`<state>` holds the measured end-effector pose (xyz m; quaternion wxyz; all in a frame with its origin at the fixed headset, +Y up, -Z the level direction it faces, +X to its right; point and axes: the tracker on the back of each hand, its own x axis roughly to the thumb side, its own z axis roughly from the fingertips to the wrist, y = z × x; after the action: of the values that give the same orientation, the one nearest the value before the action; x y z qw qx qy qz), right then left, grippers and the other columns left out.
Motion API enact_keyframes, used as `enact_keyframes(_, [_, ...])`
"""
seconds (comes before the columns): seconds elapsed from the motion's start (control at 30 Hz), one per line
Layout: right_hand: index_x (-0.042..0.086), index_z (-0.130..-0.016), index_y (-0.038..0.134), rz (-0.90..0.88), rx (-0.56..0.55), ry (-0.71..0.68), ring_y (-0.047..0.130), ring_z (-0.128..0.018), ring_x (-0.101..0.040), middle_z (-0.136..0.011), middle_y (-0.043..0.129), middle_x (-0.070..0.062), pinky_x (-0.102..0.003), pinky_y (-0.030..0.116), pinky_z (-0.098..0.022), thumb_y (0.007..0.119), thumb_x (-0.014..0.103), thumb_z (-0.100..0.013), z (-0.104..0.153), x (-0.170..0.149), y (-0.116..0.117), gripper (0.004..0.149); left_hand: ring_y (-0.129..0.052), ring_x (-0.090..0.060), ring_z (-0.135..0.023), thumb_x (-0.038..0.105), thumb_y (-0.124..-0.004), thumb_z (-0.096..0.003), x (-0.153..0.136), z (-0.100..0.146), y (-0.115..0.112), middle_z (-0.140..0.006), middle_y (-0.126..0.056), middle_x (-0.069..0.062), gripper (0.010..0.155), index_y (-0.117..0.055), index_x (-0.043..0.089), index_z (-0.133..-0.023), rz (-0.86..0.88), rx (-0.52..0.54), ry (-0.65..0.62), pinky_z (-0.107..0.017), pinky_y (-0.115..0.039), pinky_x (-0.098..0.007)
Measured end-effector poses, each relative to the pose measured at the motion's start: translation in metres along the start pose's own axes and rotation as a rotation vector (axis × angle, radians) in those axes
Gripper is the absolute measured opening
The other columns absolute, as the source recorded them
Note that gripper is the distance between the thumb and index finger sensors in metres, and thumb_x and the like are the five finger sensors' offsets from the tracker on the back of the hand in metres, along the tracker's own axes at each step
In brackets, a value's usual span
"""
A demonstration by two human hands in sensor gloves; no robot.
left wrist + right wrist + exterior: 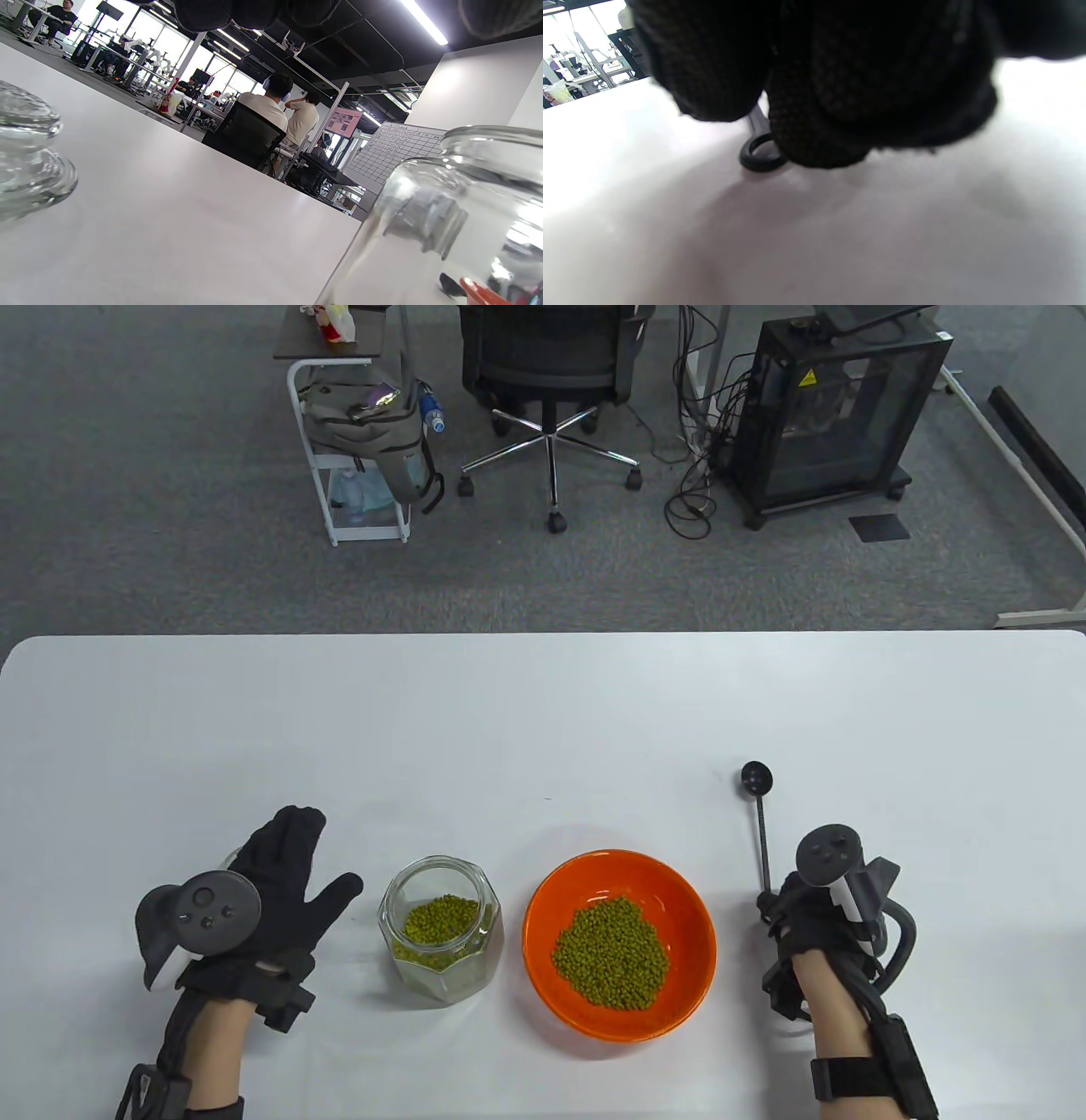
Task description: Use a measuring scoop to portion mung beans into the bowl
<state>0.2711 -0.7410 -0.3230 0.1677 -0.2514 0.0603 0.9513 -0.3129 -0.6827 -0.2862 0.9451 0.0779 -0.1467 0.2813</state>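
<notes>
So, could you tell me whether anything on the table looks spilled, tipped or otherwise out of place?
Nothing stands out. The glass jar stands upright and open, the mung beans sit heaped inside the orange bowl, and no stray beans show on the table. The measuring scoop lies flat, its handle end under the right hand.

Table view: high, looking down across the white surface point(543, 712) toward the office floor. Left wrist view: low, tilted, close beside the glass jar point(445, 220), also seen from above point(441, 929). Right wrist view: nearly touching the surface.
</notes>
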Motion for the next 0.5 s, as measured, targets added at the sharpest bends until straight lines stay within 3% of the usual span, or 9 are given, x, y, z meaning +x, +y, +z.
enact_keyframes(0.23, [0.011, -0.081, 0.091, -0.069, -0.083, -0.063, 0.107, -0.029, -0.024, -0.054, 0.108, -0.01, -0.042, 0.089, -0.03, 0.095, 0.046, -0.039, 0.011, 0.004, -0.019, 0.054, -0.049, -0.059, -0.105, 0.077, -0.063, -0.0509, -0.001, 0.001, 0.003, -0.117, -0.041, -0.026, 0.095, -0.041, 0.008, -0.113, -0.042, 0.013, 0.003, -0.072, -0.044, -0.077])
enact_keyframes(0.37, [0.012, -0.083, 0.089, -0.094, -0.197, -0.11, 0.107, -0.037, -0.027, -0.061, 0.106, -0.011, -0.045, 0.088, -0.035, 0.092, 0.047, -0.041, 0.021, 0.007, -0.033, 0.056, -0.049, -0.059, -0.105, 0.077, -0.064, -0.0509, -0.002, 0.002, 0.005, -0.117, -0.041, -0.026, 0.095, -0.041, 0.008, -0.113, -0.062, 0.023, 0.008, -0.072, -0.044, -0.077])
enact_keyframes(0.5, [0.016, -0.09, 0.083, -0.142, -0.244, -0.221, 0.103, -0.055, -0.031, -0.077, 0.099, -0.012, -0.049, 0.083, -0.046, 0.087, 0.051, -0.042, 0.031, 0.014, -0.039, 0.06, -0.049, -0.059, -0.105, 0.077, -0.064, -0.051, -0.003, 0.003, 0.007, -0.117, -0.041, -0.026, 0.095, -0.042, 0.008, -0.113, -0.078, 0.037, 0.015, -0.072, -0.044, -0.077])
